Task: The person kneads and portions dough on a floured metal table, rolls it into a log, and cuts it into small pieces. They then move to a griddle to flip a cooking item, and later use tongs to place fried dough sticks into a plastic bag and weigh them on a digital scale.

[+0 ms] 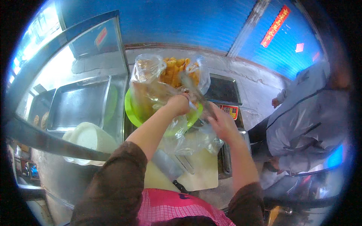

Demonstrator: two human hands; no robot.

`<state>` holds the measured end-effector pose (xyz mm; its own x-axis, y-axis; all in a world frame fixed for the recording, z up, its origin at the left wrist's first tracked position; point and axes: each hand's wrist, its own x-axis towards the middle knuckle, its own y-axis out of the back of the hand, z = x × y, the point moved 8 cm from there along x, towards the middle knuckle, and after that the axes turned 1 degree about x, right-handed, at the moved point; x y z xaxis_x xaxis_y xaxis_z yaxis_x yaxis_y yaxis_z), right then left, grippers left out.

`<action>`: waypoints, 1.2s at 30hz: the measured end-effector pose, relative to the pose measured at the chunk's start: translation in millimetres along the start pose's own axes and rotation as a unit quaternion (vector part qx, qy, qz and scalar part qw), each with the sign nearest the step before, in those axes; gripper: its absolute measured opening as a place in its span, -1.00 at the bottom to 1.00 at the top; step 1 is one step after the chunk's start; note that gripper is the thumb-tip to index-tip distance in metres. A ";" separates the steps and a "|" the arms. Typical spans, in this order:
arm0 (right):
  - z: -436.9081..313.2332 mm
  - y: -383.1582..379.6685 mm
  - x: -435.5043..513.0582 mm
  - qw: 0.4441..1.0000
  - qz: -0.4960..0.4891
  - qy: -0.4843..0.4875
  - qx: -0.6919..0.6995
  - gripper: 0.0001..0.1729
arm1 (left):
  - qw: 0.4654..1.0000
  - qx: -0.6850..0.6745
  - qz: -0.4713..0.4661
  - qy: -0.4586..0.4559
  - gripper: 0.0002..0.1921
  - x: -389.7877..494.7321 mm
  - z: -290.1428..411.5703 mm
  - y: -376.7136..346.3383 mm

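Observation:
My left hand (178,104) grips the gathered edge of a clear plastic bag (154,87) above a lime-green basin (130,111). In my right hand (224,124) are metal tongs (198,94), blurred, their far ends over golden-brown food pieces (175,70). These pieces lie in an opened clear bag at the basin's far side. Loose clear plastic (181,138) hangs over the near rim, down to a pale cutting board (202,172). A cleaver (168,165) rests flat on that board, its black handle towards me. Plastic and blur hide my fingertips and what the tongs touch.
Left, a glass-sided case (121,56) holds a metal tray (80,101); white foam containers (90,138) stand by its frame. Behind my right hand is a dark tray (223,89) above a red-and-white label panel. A person in a grey jacket (305,113) stands close at right.

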<state>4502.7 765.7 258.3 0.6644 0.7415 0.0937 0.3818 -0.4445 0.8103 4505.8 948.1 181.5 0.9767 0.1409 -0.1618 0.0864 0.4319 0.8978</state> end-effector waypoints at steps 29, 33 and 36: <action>17.3 47.9 75.1 0.984 -0.128 -0.085 -0.093 -0.37 | 0.992 0.089 -0.067 -0.055 -0.53 85.5 69.3 -40.5; 31.2 61.6 64.2 0.977 -0.142 -0.116 -0.112 -0.40 | 0.993 -0.023 0.079 -0.079 -0.63 93.8 84.2 -31.2; 34.8 61.9 72.6 0.973 -0.160 -0.115 -0.122 -0.49 | 0.990 -0.008 0.107 -0.092 -0.63 100.8 97.9 -43.2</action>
<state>4597.0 774.6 295.2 0.6730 0.6780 -0.2957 0.4483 -0.0559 0.8921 4619.7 856.4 166.6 0.9916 0.0669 0.1108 -0.1288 0.4246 0.8962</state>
